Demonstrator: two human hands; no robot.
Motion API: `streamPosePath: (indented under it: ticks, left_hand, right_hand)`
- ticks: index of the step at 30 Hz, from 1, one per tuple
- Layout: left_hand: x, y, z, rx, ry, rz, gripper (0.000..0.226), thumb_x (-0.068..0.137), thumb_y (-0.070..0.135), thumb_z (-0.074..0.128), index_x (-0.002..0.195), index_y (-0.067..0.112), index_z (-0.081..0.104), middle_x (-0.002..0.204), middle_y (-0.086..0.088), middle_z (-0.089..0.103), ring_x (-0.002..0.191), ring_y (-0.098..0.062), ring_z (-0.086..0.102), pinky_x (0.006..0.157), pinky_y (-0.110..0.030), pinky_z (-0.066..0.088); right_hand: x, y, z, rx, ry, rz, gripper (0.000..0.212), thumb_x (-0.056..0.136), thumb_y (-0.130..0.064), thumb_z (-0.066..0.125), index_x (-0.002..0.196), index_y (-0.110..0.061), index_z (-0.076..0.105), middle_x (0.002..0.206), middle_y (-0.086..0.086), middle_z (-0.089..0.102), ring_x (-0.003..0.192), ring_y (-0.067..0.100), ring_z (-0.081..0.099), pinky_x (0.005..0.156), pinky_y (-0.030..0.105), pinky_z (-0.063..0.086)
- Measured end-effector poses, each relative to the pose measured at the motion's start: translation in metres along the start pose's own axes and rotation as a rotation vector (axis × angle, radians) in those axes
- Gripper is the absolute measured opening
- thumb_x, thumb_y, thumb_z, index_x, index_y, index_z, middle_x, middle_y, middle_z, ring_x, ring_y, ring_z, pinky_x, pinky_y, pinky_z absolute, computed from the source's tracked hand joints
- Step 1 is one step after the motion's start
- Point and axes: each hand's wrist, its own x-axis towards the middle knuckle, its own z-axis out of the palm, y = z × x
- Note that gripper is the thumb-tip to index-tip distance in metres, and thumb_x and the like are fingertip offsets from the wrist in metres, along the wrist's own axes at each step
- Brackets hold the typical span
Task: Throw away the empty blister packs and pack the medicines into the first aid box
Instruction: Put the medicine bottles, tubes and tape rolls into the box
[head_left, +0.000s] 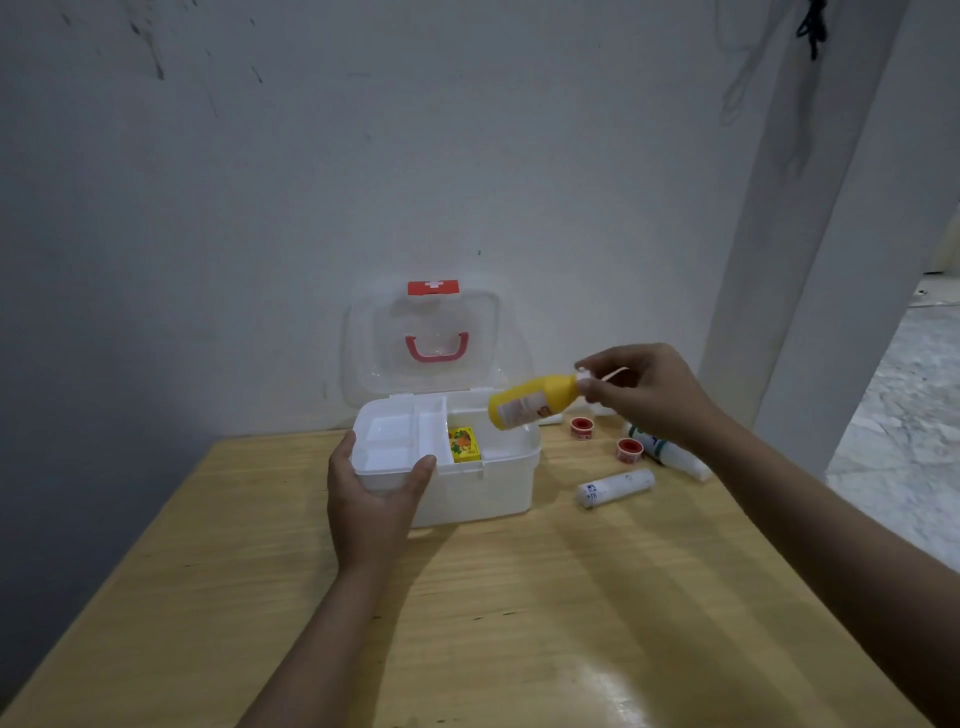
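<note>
A white first aid box (483, 488) stands on the wooden table (467, 623) against the wall, its clear lid (431, 338) open and upright. A white divided tray (395, 441) sits in its left part, and a small yellow carton (464, 443) lies inside beside the tray. My left hand (374, 499) grips the box's front left corner. My right hand (644, 395) holds a yellow bottle (530, 402) by its white cap, tilted above the box's right side.
To the right of the box lie two red-and-white tape rolls (582, 427) (629, 449), a white tube (615, 487) and a white bottle with green print (662, 449). A white pillar (810, 260) rises at the right, beyond the table's edge.
</note>
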Motion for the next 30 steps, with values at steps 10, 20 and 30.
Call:
streamPosePath:
  ticks: [10,20,30]
  left_hand:
    - [-0.001,0.003,-0.002,0.030,-0.006,-0.002,0.097,0.058,0.055,0.079,0.137,0.023,0.035,0.137,-0.003,0.047,0.123,-0.023,0.047,0.093,-0.048,0.051]
    - [-0.003,0.004,-0.003,0.046,0.001,0.005,0.094,0.061,0.047,0.081,0.138,0.021,0.035,0.139,-0.002,0.046,0.125,-0.022,0.045,0.094,-0.045,0.051]
    - [-0.003,0.006,-0.003,0.024,-0.013,0.002,0.101,0.052,0.065,0.071,0.138,0.025,0.034,0.139,-0.002,0.046,0.125,-0.023,0.046,0.094,-0.049,0.051]
  right_hand:
    - [0.021,-0.027,0.074,-0.154,-0.233,-0.045,0.018,0.074,-0.023,0.077,0.089,-0.012,0.072,0.081,0.003,0.069,0.072,0.014,0.062,0.065,0.023,0.051]
    - [0.011,-0.022,0.098,-0.072,-0.237,-0.054,0.023,0.076,-0.028,0.075,0.092,-0.013,0.074,0.090,0.000,0.073,0.080,0.010,0.067,0.074,0.026,0.056]
    - [0.004,0.064,0.033,-0.066,0.189,0.156,0.014,0.081,-0.017,0.068,0.093,-0.010,0.074,0.085,0.001,0.072,0.070,0.009,0.064,0.068,0.014,0.050]
